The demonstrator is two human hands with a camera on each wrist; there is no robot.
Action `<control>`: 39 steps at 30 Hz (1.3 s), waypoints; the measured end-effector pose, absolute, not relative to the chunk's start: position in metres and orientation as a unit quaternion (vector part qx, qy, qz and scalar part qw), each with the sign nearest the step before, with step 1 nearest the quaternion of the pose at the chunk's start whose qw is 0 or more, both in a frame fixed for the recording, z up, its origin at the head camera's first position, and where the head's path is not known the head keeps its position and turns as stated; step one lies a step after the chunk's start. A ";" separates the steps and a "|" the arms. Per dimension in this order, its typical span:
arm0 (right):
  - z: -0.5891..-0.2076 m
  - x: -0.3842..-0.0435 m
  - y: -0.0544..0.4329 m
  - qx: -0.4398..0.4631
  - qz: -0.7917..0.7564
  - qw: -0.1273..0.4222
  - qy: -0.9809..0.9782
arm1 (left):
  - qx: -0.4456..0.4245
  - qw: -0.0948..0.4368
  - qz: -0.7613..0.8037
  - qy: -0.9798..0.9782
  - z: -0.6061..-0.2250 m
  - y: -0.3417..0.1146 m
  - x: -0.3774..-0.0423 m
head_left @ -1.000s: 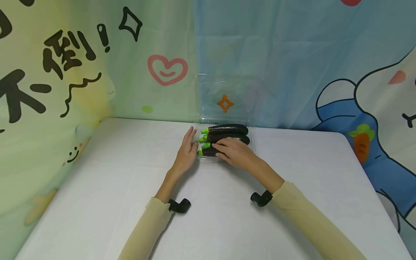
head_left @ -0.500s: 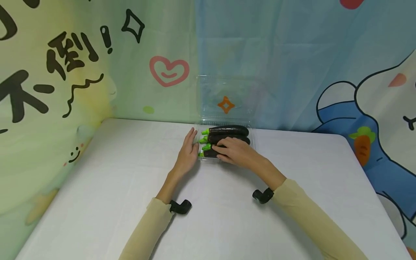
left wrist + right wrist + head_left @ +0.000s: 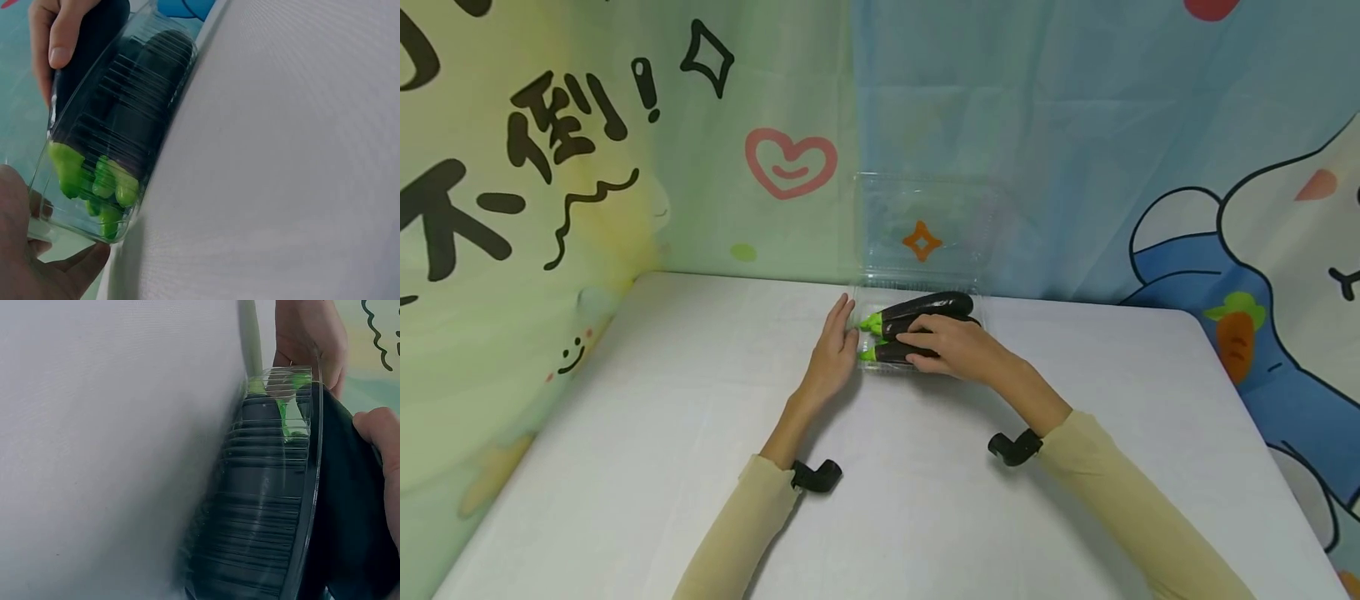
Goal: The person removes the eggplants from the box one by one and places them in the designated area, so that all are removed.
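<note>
A clear plastic clamshell box (image 3: 876, 293) stands near the table's back edge, its lid (image 3: 958, 208) raised. Several dark eggplants with green stems lie in it. The rear eggplant (image 3: 936, 305) slants, its stem toward the left hand. Nearer the front lies another eggplant (image 3: 891, 353), partly covered by fingers. My right hand (image 3: 955, 346) grips an eggplant (image 3: 94, 47) from above, the thumb (image 3: 61, 47) along its side in the left wrist view. With fairly straight fingers, my left hand (image 3: 833, 354) rests against the box's left end.
White cloth covers the table (image 3: 910, 492). Behind the box hangs a printed curtain (image 3: 1037, 167), close to the raised lid. A black wrist camera (image 3: 817, 477) is on the left wrist, and another camera (image 3: 1015, 447) on the right.
The eggplants have shifted: the rear one now slants, its stem end lower and closer to the others. My right hand has moved slightly right. The left hand stays against the box.
</note>
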State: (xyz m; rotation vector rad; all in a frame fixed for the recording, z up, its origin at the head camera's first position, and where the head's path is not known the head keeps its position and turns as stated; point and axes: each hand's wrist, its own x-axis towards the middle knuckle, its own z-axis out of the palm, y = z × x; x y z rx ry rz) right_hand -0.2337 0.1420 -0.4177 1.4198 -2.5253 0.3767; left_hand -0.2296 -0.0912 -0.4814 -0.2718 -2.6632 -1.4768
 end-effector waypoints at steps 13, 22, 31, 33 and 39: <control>-0.420 -0.229 0.143 0.466 0.130 0.098 -0.869 | -0.084 0.044 -0.483 -0.870 -0.484 -0.089 -0.229; -0.415 -0.223 0.147 0.417 0.145 0.112 -0.890 | -0.085 0.051 -0.485 -0.869 -0.484 -0.089 -0.230; -0.410 -0.220 0.154 0.370 0.204 0.124 -0.898 | -0.086 0.053 -0.482 -0.870 -0.484 -0.090 -0.231; -0.410 -0.218 0.156 0.359 0.216 0.123 -0.899 | -0.087 0.052 -0.482 -0.870 -0.483 -0.090 -0.231; -0.409 -0.217 0.161 0.310 0.247 0.117 -0.910 | -0.083 0.048 -0.482 -0.871 -0.482 -0.090 -0.230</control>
